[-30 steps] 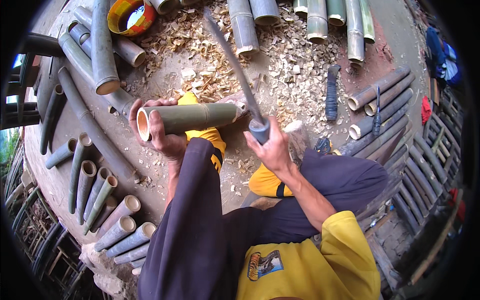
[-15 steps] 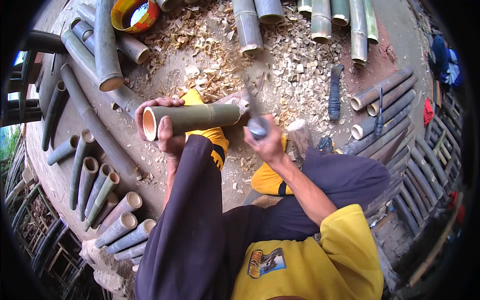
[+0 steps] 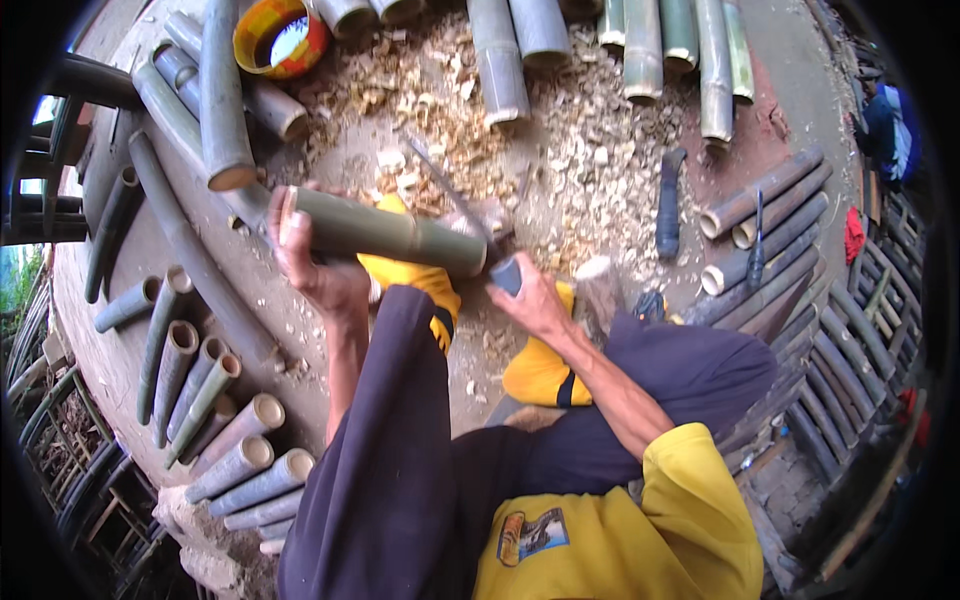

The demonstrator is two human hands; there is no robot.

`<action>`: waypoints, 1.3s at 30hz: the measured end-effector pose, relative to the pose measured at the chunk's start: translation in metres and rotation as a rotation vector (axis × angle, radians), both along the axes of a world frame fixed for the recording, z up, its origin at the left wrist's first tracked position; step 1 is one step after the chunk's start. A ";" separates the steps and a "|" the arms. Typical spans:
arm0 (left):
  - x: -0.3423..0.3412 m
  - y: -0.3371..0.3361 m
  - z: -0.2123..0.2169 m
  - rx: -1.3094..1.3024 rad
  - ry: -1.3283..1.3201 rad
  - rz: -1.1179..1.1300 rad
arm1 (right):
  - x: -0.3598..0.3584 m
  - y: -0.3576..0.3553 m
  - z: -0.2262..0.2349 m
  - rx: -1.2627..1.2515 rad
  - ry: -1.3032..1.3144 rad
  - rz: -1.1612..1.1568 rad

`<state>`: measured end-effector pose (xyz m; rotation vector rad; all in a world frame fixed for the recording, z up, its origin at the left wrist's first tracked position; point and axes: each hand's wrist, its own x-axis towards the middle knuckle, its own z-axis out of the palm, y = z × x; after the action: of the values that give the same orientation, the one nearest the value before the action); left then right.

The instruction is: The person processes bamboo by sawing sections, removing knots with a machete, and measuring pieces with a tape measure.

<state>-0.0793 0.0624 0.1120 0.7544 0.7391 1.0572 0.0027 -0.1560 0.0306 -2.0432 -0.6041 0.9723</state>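
My left hand (image 3: 325, 275) is closed round the left end of a short green bamboo tube (image 3: 400, 235), blurred a little by motion. The tube lies slantwise above my yellow-socked foot (image 3: 425, 280), its right end lower and nearer me. My right hand (image 3: 540, 305) grips a knife by its dark handle (image 3: 507, 276). The knife's long thin blade (image 3: 452, 190) points away and to the left, across the far side of the tube's right end. Behind that end a wooden block (image 3: 497, 213) is partly hidden.
Pale chips (image 3: 610, 150) and curled shavings litter the floor ahead. A second dark-handled tool (image 3: 669, 205) lies to the right, beside stacked bamboo poles (image 3: 765, 190). Several cut tubes (image 3: 245, 460) stand at the left. A red-yellow bowl (image 3: 280, 38) sits at the far left.
The tube's left end has risen and turned, so its hollow opening no longer faces me. The knife's blade has swung leftward, and its handle has tipped. The view has shifted slightly.
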 end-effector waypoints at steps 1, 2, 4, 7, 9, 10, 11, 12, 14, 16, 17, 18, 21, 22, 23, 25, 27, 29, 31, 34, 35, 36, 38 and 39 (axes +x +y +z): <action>0.002 -0.001 0.001 0.038 -0.010 0.122 | -0.006 -0.003 0.018 -0.020 0.062 -0.031; 0.003 -0.002 -0.005 0.105 0.012 0.128 | -0.004 -0.001 0.036 0.043 0.010 -0.079; -0.001 -0.001 -0.012 0.258 0.068 0.147 | -0.006 0.011 0.072 0.190 -0.082 -0.163; 0.001 -0.008 -0.015 0.245 0.088 0.181 | -0.017 0.010 0.044 0.401 -0.270 -0.209; 0.000 -0.010 -0.016 0.246 0.075 0.189 | -0.017 0.013 0.019 0.220 -0.271 -0.115; 0.002 -0.010 -0.017 0.230 0.061 0.194 | -0.013 0.016 0.005 -0.054 -0.152 -0.061; 0.001 -0.012 -0.018 0.214 0.046 0.199 | -0.009 0.006 -0.002 -0.081 -0.096 -0.064; -0.001 -0.011 -0.020 0.204 0.030 0.213 | -0.004 0.006 -0.003 -0.101 -0.043 -0.057; -0.015 -0.009 -0.023 0.210 -0.001 0.149 | -0.007 0.012 0.028 0.070 -0.046 -0.113; -0.018 -0.009 -0.023 0.256 -0.039 0.093 | -0.011 0.012 0.050 0.239 -0.109 -0.174; -0.020 -0.008 -0.026 0.259 -0.034 0.065 | -0.014 0.012 0.055 0.323 -0.172 -0.204; -0.019 -0.008 -0.027 0.269 -0.047 0.042 | -0.014 0.013 0.059 0.412 -0.251 -0.242; -0.017 -0.009 -0.027 0.294 -0.060 -0.011 | -0.004 0.008 -0.001 0.006 -0.100 -0.032; -0.018 -0.007 -0.026 0.293 -0.068 -0.028 | 0.003 0.007 -0.008 -0.110 -0.042 -0.011; -0.018 -0.005 -0.025 0.292 -0.076 -0.044 | -0.001 -0.001 -0.008 -0.071 -0.026 -0.025; -0.032 0.001 -0.031 0.312 -0.038 -0.049 | -0.009 0.004 0.023 0.083 -0.011 -0.062; -0.031 0.001 -0.030 0.398 0.043 -0.120 | -0.006 0.008 0.055 0.207 -0.228 -0.099; -0.031 0.003 -0.025 0.414 0.116 -0.195 | -0.013 0.002 0.020 0.108 -0.189 -0.034; -0.031 0.009 -0.021 0.363 0.182 -0.268 | -0.009 0.003 -0.008 -0.069 0.083 -0.064; -0.004 -0.008 -0.003 -0.067 0.037 0.025 | -0.001 -0.002 0.003 -0.084 0.085 -0.033; -0.003 -0.008 -0.010 -0.067 -0.024 0.129 | -0.005 -0.002 0.015 -0.021 0.055 -0.064; -0.003 -0.008 -0.016 0.001 0.026 0.149 | -0.003 0.001 0.034 0.038 0.012 -0.100; -0.010 -0.010 -0.024 0.150 0.140 0.204 | -0.008 0.010 0.070 0.169 -0.103 -0.171; -0.007 -0.013 -0.028 0.160 0.166 0.219 | -0.010 0.012 0.075 0.235 -0.197 -0.195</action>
<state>-0.0867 0.0499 0.0836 0.9218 0.9021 1.2737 -0.0072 -0.1441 0.1057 -1.9554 -0.5798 0.5632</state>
